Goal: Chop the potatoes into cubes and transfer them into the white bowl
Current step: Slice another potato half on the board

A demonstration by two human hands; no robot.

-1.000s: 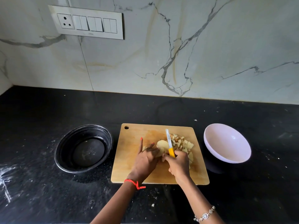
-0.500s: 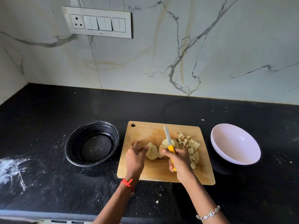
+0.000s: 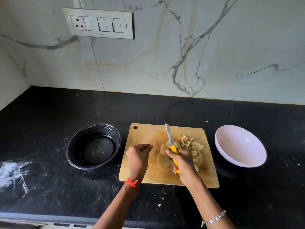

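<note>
A veined marble wall (image 3: 214,47) is rising behind a black speckled surface (image 3: 49,113), which is carrying a wooden cutting board (image 3: 148,134) at its middle. A black bowl (image 3: 76,146) is sitting just left of the board and the white bowl (image 3: 239,146) just right of it, tilted and holding no potato. Both forearms are reaching in from the near edge. The right hand (image 3: 183,161) is hovering over the board's right half with its grip closed tight, fingers wrapping the yellow handle of a knife (image 3: 171,142) whose blade is pointing away toward the wall. This hand is hiding the near side of the potato cubes (image 3: 191,146), which are lying heaped on the board beside the blade. The left hand (image 3: 137,157) is hanging over the board's left half, fingers curling and thumb and forefinger stretching toward a pale scrap (image 3: 154,143); blur is keeping me from telling whether its grip is closing on it. Uncut potato pieces (image 3: 163,158) are lying between the two hands, beneath the knife.
</note>
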